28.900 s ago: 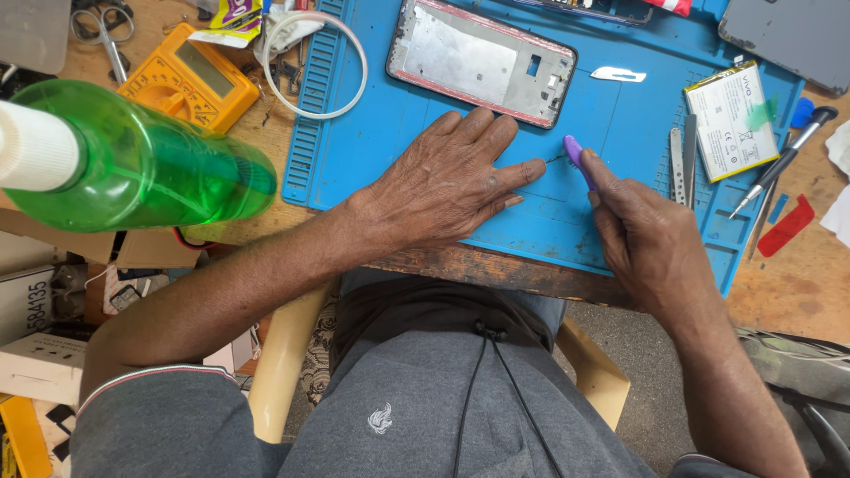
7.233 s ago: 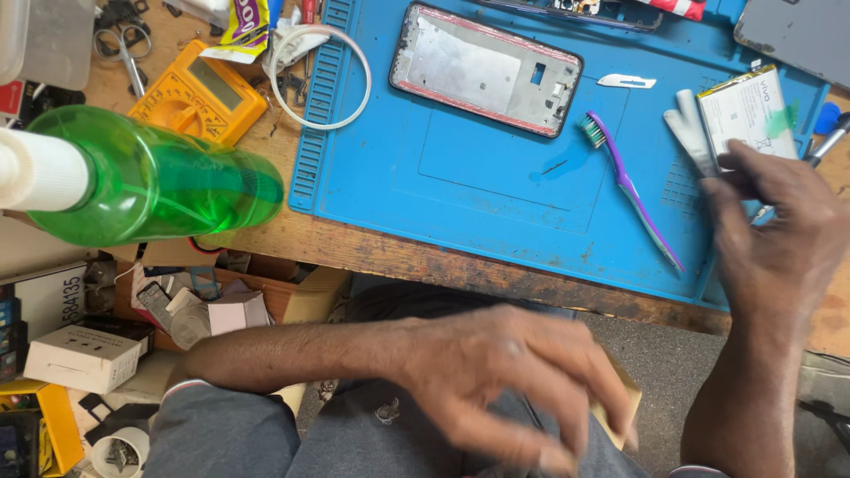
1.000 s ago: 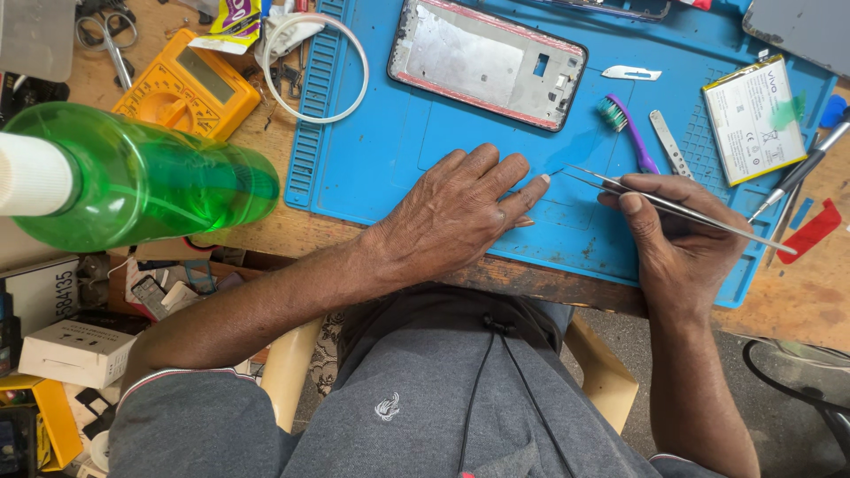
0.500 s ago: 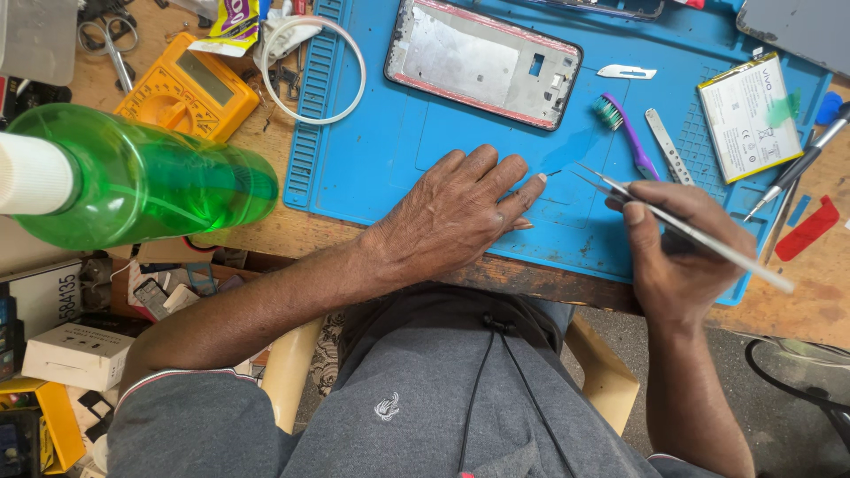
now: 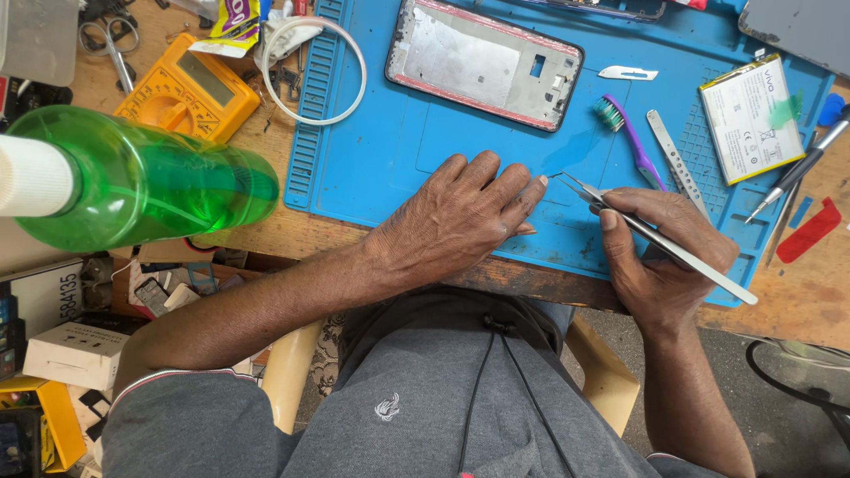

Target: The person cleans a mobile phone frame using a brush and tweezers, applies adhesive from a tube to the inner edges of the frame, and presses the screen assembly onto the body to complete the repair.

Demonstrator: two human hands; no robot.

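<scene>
Our left hand lies flat, empty, steadying the mat; right hand pinches tweezers, tips aimed just beside our fingertips.

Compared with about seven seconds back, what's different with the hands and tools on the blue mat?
The left hand rose from the lap to lie flat on the blue mat. The right hand took hold of tweezers. The purple toothbrush was shifted toward the mat's right. The phone frame and green bottle stayed.
</scene>
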